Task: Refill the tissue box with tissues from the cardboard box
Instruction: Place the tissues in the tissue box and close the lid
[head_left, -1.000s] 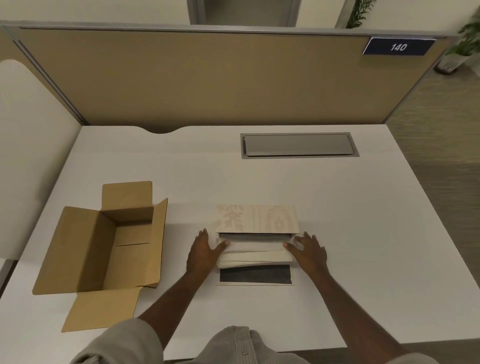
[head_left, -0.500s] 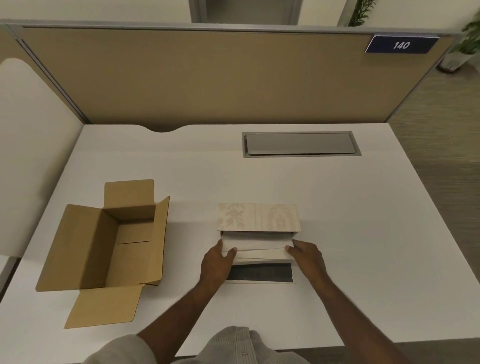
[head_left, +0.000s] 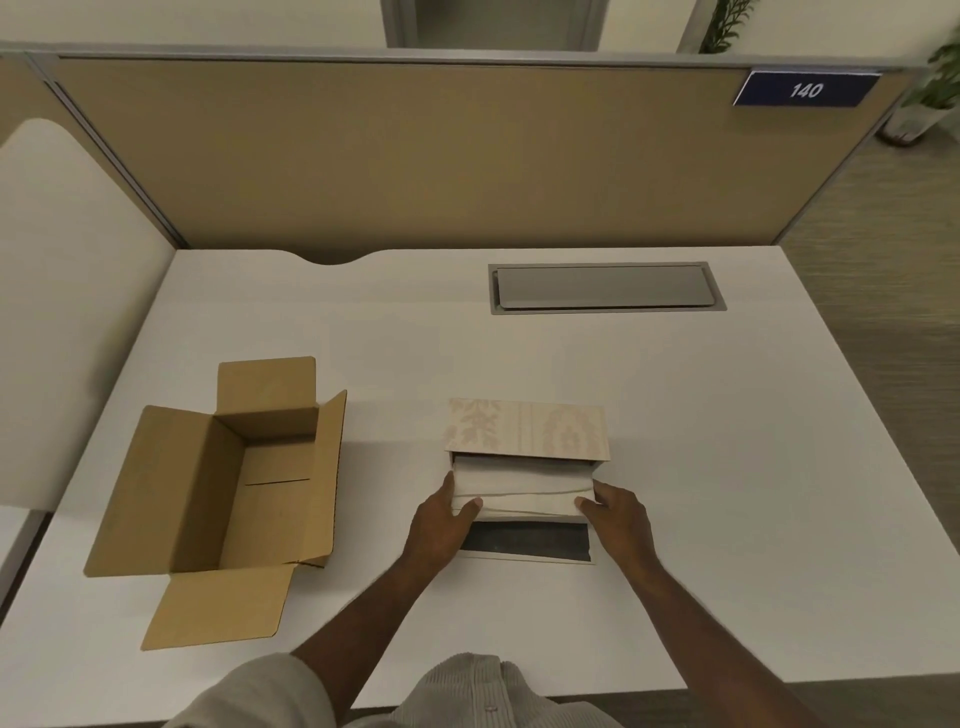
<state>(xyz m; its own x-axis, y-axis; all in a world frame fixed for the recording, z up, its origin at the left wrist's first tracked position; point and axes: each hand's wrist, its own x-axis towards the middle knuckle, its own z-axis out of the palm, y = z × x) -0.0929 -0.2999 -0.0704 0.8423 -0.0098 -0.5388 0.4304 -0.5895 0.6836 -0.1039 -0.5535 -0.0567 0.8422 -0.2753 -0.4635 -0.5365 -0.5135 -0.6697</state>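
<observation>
tissues (head_left: 522, 486) sit as a white stack in the open near side of the tissue box (head_left: 525, 429), gripped at both ends. the left hand (head_left: 440, 525) curls its fingers (head_left: 448, 486) round the stack's left end with the thumb pressed on the front; the right hand (head_left: 619, 514) clamps the right end the same way. the stack's long axis runs left to right across the desk (head_left: 675, 441), its long face towards the person. the tissue box lies the same way, its pale leaf-patterned top up and a dark-lined flap (head_left: 524, 541) folded flat on the desk in front, partly under both hands. well to the left stands the cardboard box (head_left: 228, 483), flaps spread open. a grey hatch (head_left: 605, 287) is set in the desk's far side. on the tan partition (head_left: 415, 156) a blue sign (head_left: 807, 90) reads "140".
</observation>
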